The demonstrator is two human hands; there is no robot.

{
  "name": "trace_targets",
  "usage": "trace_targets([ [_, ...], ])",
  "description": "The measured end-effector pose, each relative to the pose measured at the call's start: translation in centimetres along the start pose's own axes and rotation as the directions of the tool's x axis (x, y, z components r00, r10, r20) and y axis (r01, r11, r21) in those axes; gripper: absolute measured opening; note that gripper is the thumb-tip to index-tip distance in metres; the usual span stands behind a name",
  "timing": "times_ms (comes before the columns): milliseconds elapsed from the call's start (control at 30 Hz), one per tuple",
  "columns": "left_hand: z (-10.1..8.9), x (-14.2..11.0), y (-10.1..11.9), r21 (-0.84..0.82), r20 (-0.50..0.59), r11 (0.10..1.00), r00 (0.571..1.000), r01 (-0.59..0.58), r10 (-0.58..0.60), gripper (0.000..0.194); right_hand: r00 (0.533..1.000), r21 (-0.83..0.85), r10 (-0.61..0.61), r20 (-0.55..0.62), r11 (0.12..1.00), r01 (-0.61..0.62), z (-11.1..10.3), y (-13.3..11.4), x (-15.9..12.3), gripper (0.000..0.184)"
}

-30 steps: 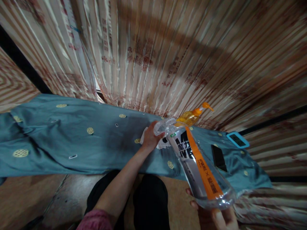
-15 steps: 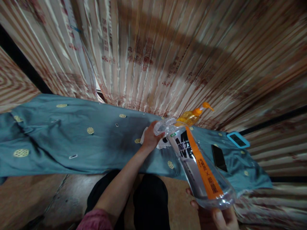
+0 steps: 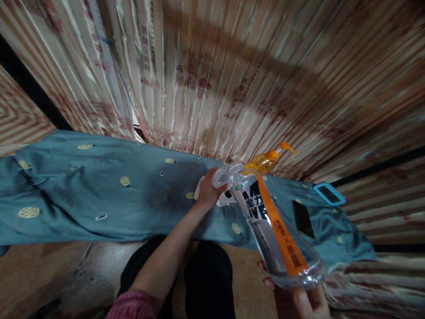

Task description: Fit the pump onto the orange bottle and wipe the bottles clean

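My right hand [image 3: 303, 299] grips the base of a clear plastic bottle [image 3: 272, 226] with a grey and orange label, tilted so its mouth points down and away. Out ahead, my left hand [image 3: 208, 189] is closed on a white cloth [image 3: 223, 199] pressed against the blue patterned fabric [image 3: 99, 195], right under the bottle's mouth. The cap end of the bottle lies close against my left hand's fingers.
An orange pump bottle [image 3: 265, 161] stands just behind the clear bottle. A black phone [image 3: 303, 219] and a blue-framed device [image 3: 329, 193] lie on the fabric at the right. Striped curtains [image 3: 232, 75] hang behind. My dark-trousered knees [image 3: 186, 274] are below.
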State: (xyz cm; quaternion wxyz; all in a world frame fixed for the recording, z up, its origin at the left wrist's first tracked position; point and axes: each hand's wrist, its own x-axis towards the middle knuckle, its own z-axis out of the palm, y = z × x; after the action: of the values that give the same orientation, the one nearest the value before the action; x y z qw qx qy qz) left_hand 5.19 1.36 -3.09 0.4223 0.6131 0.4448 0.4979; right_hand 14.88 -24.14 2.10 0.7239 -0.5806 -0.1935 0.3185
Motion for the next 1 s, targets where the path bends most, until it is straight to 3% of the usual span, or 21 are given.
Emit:
trace_targets([
  [267,0.02,-0.02,-0.07,0.036,-0.006,0.999,1.000,-0.003,0.003,0.051,0.997,0.049,0.053,-0.058,0.998,-0.050,0.24,-0.09,0.00,0.091],
  [600,-0.08,-0.04,0.20,0.033,-0.003,0.999,1.000,-0.014,0.015,0.050,0.999,0.018,0.007,-0.051,1.000,-0.006,0.31,0.05,0.11,0.081],
  [767,-0.23,-0.07,0.37,0.043,0.011,0.999,1.000,0.012,-0.013,0.059,0.999,0.044,0.014,-0.035,0.999,-0.013,0.27,-0.07,0.04,0.086],
  [1000,-0.46,-0.21,0.79,0.012,0.051,1.000,0.999,-0.005,0.005,0.045,0.999,0.064,0.005,-0.039,0.998,-0.003,0.66,-0.25,-0.07,0.076],
])
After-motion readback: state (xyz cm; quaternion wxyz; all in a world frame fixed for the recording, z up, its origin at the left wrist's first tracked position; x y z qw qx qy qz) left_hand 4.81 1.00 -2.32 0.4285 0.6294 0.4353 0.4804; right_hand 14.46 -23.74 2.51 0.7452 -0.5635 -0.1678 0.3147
